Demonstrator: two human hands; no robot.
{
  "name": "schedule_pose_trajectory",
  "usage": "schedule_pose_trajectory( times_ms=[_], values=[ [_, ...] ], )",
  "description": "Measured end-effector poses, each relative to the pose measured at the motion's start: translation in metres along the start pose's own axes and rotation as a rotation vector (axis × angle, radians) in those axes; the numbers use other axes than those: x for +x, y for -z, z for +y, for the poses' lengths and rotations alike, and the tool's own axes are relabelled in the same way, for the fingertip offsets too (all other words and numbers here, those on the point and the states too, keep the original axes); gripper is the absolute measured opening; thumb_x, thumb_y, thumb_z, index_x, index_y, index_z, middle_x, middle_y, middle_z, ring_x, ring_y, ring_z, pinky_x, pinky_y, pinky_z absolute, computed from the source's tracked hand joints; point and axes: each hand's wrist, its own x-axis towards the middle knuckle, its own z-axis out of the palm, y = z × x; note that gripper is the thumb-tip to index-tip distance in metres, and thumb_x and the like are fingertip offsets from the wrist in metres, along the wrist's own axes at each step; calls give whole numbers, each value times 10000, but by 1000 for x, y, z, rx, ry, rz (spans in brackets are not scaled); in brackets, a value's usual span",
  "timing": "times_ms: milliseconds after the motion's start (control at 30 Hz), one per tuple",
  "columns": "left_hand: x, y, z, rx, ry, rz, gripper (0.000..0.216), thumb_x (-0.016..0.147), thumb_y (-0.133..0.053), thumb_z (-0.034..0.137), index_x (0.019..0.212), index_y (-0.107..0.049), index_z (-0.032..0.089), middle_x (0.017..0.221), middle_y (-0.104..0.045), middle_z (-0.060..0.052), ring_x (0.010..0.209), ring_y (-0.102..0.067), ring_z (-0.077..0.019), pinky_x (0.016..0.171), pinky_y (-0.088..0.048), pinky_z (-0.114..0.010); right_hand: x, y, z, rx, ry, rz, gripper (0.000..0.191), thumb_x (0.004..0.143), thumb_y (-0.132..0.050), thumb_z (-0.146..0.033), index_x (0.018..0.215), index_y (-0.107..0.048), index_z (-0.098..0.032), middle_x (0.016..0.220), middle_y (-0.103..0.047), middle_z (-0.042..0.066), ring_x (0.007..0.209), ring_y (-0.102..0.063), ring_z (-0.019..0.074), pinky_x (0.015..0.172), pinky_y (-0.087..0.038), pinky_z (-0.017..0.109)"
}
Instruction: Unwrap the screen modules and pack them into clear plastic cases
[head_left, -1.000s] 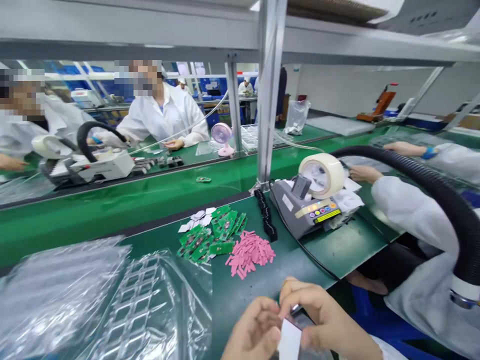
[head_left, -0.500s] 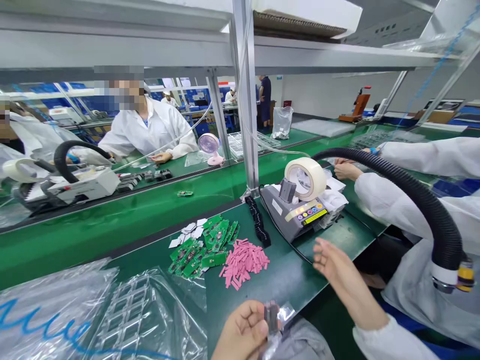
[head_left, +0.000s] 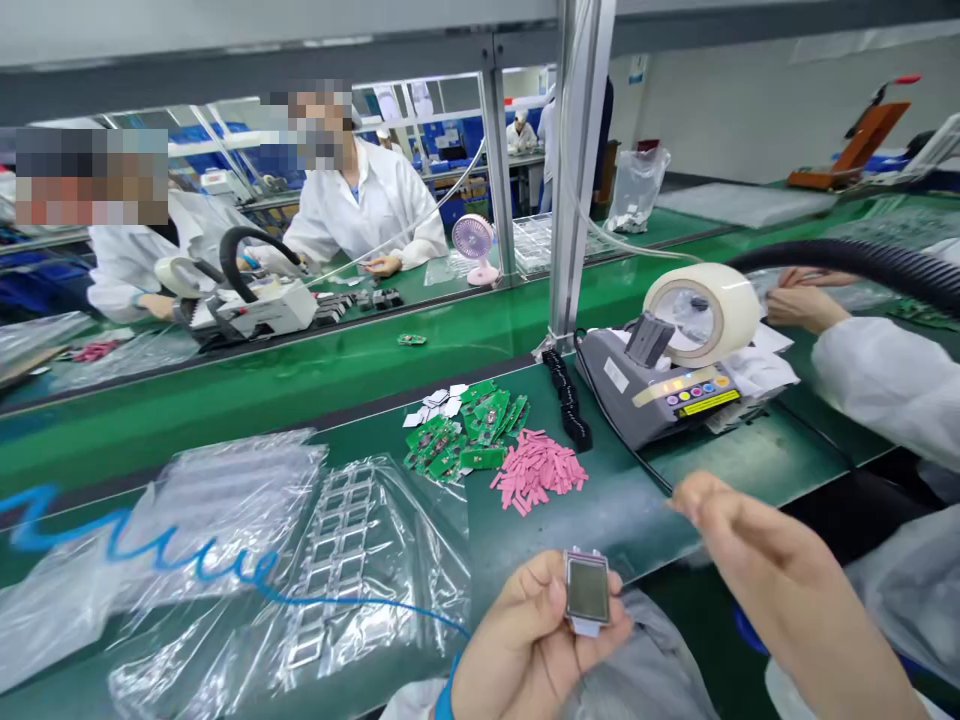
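Observation:
In my left hand [head_left: 536,630] is a small LCD screen module [head_left: 588,588] with a pale frame, gripped at its edges by thumb and fingers and facing up. A blue band circles that wrist. My right hand [head_left: 742,535] hovers to the right, apart from the module, fingertips pinched together; whatever they hold, if anything, cannot be made out. Beyond the left hand lies a heap of pink strips [head_left: 538,470]. Green circuit boards [head_left: 487,418] are piled next to it, with white squares [head_left: 436,403] behind them.
A grey tape dispenser [head_left: 637,385] carrying a tape roll [head_left: 701,315] stands at the right. Plastic bags with a clear frame tray [head_left: 341,545] cover the left side, crossed by a blue coiled cord [head_left: 202,565]. Co-workers [head_left: 367,205] sit opposite; another person's sleeve [head_left: 889,370] is at right.
The view has swung right and down. The module in my left hand now shows its screen, and the shiny film beside it is gone from view. My right hand's fingers have drawn together.

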Motion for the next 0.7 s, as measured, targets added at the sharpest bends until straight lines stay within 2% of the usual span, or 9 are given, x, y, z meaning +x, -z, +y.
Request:
schedule_pose_trajectory(
  times_ms=[67, 133, 333, 567, 700],
  values=[
    [-2, -3, 0, 2, -9, 27, 136, 690, -740, 229, 732, -658, 130, 870, -729, -79, 772, -664, -125, 826, -492, -296, -15, -19, -13, -128, 152, -171, 265, 810, -602, -423, 656, -532, -219, 800, -479, 7, 797, -483, 144, 641, -440, 201],
    [-3, -4, 0, 0, -16, 58, 139, 685, -744, 220, 709, -646, 124, 864, -726, -81, 792, -659, -131, 827, -492, -299, -18, -34, -19, -205, 218, -235, 264, 848, -547, -430, 677, -525, -230, 772, -457, -3, 750, -472, 135, 623, -431, 204],
    [-6, 1, -3, -34, -78, 121, 134, 700, -729, 218, 683, -639, 120, 757, -673, -37, 763, -636, -127, 815, -503, -310, -7, -53, -14, -328, 201, -345, 277, 898, -468, -418, 699, -491, -228, 737, -436, -20, 709, -462, 127, 589, -376, 222],
    [-7, 4, -3, -49, -95, 168, 153, 700, -724, 200, 627, -616, 121, 686, -616, -17, 727, -609, -120, 857, -475, -332, -5, -62, -13, -417, 173, -386, 306, 923, -419, -392, 673, -446, -216, 718, -437, -23, 699, -465, 128, 617, -375, 242],
    [-7, 3, -2, -77, -104, 177, 175, 679, -742, 189, 591, -607, 122, 652, -631, -17, 677, -608, -109, 810, -487, -321, -4, -65, -3, -547, 246, -355, 277, 926, -422, -356, 686, -451, -220, 721, -456, -20, 702, -480, 135, 618, -382, 255]
  ],
)
